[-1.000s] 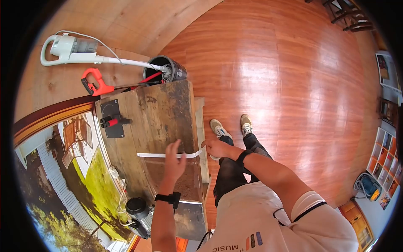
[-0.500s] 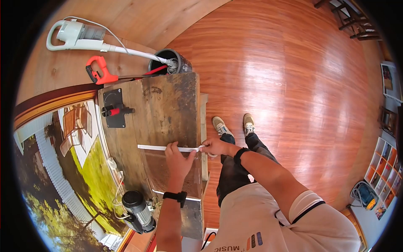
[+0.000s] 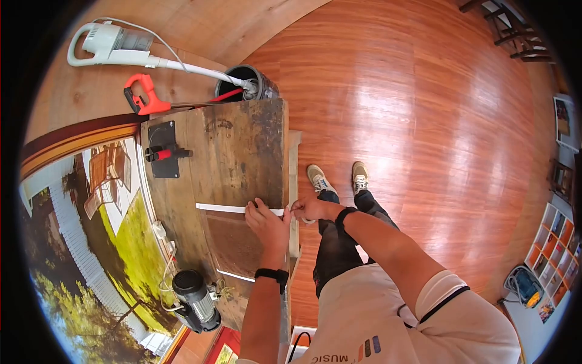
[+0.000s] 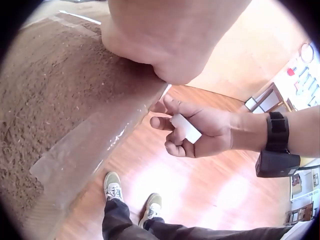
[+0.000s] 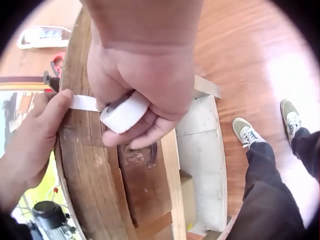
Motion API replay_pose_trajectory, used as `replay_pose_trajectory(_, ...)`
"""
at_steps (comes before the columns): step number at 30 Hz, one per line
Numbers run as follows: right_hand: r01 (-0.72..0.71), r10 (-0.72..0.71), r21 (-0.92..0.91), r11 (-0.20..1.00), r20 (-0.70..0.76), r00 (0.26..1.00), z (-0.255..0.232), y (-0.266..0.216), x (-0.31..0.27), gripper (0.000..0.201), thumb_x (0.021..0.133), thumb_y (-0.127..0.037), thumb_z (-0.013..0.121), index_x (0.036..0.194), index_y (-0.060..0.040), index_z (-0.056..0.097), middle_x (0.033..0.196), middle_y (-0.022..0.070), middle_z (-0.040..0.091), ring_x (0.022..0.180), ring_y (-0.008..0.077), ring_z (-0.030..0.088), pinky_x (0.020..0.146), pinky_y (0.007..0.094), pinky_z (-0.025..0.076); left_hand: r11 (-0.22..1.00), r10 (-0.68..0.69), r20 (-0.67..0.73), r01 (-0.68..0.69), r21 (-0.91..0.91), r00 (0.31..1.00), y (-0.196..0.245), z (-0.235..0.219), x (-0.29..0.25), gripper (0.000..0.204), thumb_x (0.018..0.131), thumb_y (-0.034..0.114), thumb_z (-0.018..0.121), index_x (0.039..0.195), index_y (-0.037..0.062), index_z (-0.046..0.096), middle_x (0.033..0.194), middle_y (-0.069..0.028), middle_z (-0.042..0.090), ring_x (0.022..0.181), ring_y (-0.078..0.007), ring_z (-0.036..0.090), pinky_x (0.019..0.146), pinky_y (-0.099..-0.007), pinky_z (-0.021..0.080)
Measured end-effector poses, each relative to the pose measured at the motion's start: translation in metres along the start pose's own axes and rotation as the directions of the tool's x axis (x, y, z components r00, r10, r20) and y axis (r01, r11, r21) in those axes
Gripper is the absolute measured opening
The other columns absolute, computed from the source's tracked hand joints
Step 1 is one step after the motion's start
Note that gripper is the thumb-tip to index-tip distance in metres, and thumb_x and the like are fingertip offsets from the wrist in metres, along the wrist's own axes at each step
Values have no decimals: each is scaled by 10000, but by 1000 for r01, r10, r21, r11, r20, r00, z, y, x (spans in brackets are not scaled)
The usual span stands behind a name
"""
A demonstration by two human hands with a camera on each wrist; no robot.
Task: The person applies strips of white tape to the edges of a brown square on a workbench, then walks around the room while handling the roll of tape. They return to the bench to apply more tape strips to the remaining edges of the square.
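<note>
A strip of white tape (image 3: 221, 208) lies across the wooden bench along the edge of a clear plastic sheet (image 3: 227, 239). The left hand (image 3: 268, 227) rests on the strip, fingers on it and thumb towards the bench's front edge. Just beyond that edge, the right hand (image 3: 312, 208) holds the tape roll (image 5: 125, 114), its fingers curled round it. In the right wrist view the strip runs from the roll to the left thumb. Brown, rough material shows through the plastic (image 4: 75, 145) in the left wrist view.
At the bench's far end are a black mounting plate (image 3: 171, 136), a red-handled tool (image 3: 145, 97) and a bin (image 3: 267, 88) with a white vacuum cleaner (image 3: 115, 45) leaning in it. A motor (image 3: 195, 297) stands near the window. An open drawer (image 5: 202, 160) shows below the bench top.
The left hand has come down onto the tape and moved towards the front edge, nearer the right hand. The strip, curved at its end before, now lies straighter.
</note>
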State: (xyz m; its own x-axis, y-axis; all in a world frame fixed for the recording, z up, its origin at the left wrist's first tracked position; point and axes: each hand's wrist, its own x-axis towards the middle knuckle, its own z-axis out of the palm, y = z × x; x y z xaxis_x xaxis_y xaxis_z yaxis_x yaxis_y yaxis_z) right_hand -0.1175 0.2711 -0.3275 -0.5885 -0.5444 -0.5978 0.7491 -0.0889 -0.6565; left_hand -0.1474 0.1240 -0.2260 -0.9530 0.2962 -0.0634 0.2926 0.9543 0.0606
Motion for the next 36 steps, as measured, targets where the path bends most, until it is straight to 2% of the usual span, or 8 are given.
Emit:
replay_pose_trajectory(5, 95, -158, -346, 933, -159, 974, -18, 14, -39, 271, 919, -261, 606, 868, 4, 637, 671, 110, 631, 636, 196, 664, 570, 360, 533, 994, -110, -57, 110, 3, 992, 13, 8, 2, 867, 758, 344, 763, 1357, -120, 342, 1374, -339, 347, 1316, -486, 306, 1103, -606, 236)
replay_pose_trajectory(6, -31, -6, -175, 984, -205, 979, -22, -11, -77, 274, 930, -262, 596, 864, 3, 620, 694, 84, 629, 540, 188, 645, 544, 337, 526, 989, -145, -44, 146, 8, 988, 16, 8, 1, 866, 751, 333, 770, 1363, -111, 347, 1395, -335, 338, 1334, -481, 297, 1114, -605, 228)
replay_pose_trajectory(8, 9, -162, -528, 849, -244, 956, -53, 4, -123, 303, 929, -308, 590, 898, -11, 644, 743, 111, 664, 671, 195, 659, 635, 345, 532, 981, -196, -53, 195, -20, 979, 17, 11, 1, 896, 735, 344, 786, 1376, -99, 343, 1423, -324, 321, 1353, -468, 286, 1127, -589, 223)
replay_pose_trajectory(9, -268, 176, -350, 897, -275, 945, -62, -14, -157, 299, 915, -298, 586, 946, -10, 661, 790, 115, 687, 741, 192, 653, 686, 349, 530, 975, -222, -32, 221, -26, 974, 18, 8, 1, 926, 719, 354, 802, 1389, -87, 340, 1451, -312, 303, 1373, -454, 275, 1140, -572, 218)
replay_pose_trajectory(11, -186, 37, -487, 853, -300, 953, -104, 25, -199, 311, 909, -272, 573, 965, 22, 658, 779, 115, 683, 638, 216, 679, 594, 336, 542, 959, -259, 13, 259, -111, 966, 23, -24, 2, 965, 701, 373, 816, 1408, -70, 330, 1465, -299, 303, 1388, -438, 266, 1145, -555, 221)
replay_pose_trajectory(14, -486, 322, -315, 815, -452, 832, -131, 23, -265, 314, 922, -248, 570, 1021, 42, 638, 822, 120, 682, 652, 236, 679, 590, 346, 570, 930, -153, 137, 190, -315, 979, 4, -59, -18, 931, 723, 381, 798, 1478, 89, 338, 1500, -209, 337, 1429, -381, 243, 1151, -508, 234)
replay_pose_trajectory(18, -535, 356, -318, 783, -477, 804, -137, 21, -301, 296, 933, -205, 560, 1076, 48, 618, 839, 142, 678, 671, 273, 694, 615, 368, 584, 944, -189, 22, 188, -270, 982, -34, -68, -87, 699, 852, 297, 661, 1464, 107, 381, 1523, -151, 327, 1414, -352, 289, 1147, -492, 251)
replay_pose_trajectory(36, -224, 121, -785, 577, -189, 975, 50, -101, -147, 322, 890, -184, 565, 1114, 32, 648, 893, 159, 679, 676, 199, 678, 641, 327, 568, 857, -369, 157, 401, -324, 916, -46, -35, -269, 528, 898, 191, 508, 1408, 67, 453, 1503, -145, 384, 1408, -317, 330, 1123, -486, 305)
